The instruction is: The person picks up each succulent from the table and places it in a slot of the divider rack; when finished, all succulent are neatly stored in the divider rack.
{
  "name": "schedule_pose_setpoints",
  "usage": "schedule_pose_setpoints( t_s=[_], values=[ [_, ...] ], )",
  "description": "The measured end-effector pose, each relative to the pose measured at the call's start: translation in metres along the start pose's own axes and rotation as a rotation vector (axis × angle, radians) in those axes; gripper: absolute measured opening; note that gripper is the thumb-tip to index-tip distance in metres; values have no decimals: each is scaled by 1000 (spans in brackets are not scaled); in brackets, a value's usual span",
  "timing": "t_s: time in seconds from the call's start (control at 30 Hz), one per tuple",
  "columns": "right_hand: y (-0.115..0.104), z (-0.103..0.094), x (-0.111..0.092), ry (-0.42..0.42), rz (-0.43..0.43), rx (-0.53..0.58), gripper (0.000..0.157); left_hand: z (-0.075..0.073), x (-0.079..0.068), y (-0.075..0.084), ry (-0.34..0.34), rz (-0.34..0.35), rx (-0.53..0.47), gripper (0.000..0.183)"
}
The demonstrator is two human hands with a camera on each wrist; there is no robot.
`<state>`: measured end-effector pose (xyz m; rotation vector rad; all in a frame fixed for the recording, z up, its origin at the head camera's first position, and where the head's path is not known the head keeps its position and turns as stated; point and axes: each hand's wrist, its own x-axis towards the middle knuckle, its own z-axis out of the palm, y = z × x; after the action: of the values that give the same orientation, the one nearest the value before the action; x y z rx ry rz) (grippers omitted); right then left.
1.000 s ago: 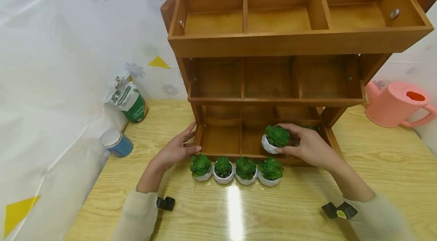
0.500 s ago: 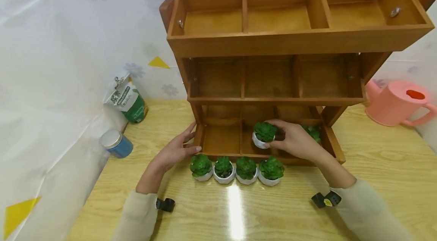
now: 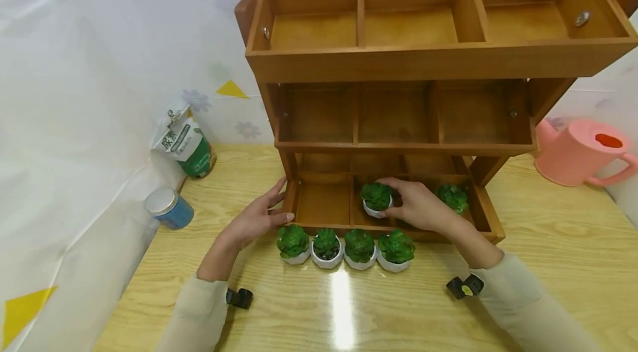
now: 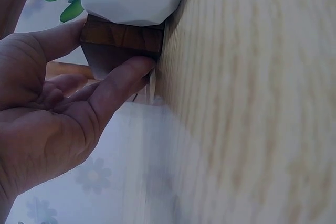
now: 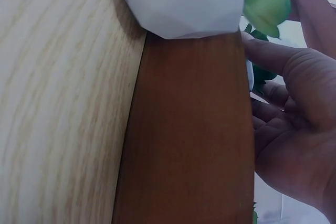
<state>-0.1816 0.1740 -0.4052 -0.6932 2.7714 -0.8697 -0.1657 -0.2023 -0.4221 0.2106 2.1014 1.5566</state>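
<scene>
My right hand (image 3: 418, 205) pinches a small succulent in a white faceted pot (image 3: 376, 200), thumb and fingers on its right side. The pot is in the middle compartment of the wooden shelf's bottom tier; whether it touches the floor there I cannot tell. My left hand (image 3: 256, 222) holds the front left corner of the wooden plant shelf (image 3: 319, 148), thumb at the front, fingers along the side. Another succulent (image 3: 452, 197) sits in the bottom right compartment. Several potted succulents (image 3: 359, 247) stand in a row on the table before the shelf.
The shelf's upper tiers (image 3: 433, 61) overhang the bottom one. A pink watering can (image 3: 580, 153) stands at the right. On the left are a blue jar with a silver lid (image 3: 170, 208) and a clipped green-and-white pouch (image 3: 186, 144). Wooden table (image 3: 279, 308) lies in front.
My right hand has moved left and slightly down with the potted succulent, into the middle compartment. This uncovers the succulent in the right compartment. My left hand stays on the shelf corner.
</scene>
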Motion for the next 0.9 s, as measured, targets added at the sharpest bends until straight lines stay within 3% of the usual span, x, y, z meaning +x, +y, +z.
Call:
schedule_pose_setpoints(
  t_s=[0.5,0.9],
  values=[
    [2,6,3,-43,14,-39,70,4,-1,1,-3,19,39,88],
    [-2,-3,0,-35,28,-40,65,5,-3,4,10,13,57,87]
  ],
)
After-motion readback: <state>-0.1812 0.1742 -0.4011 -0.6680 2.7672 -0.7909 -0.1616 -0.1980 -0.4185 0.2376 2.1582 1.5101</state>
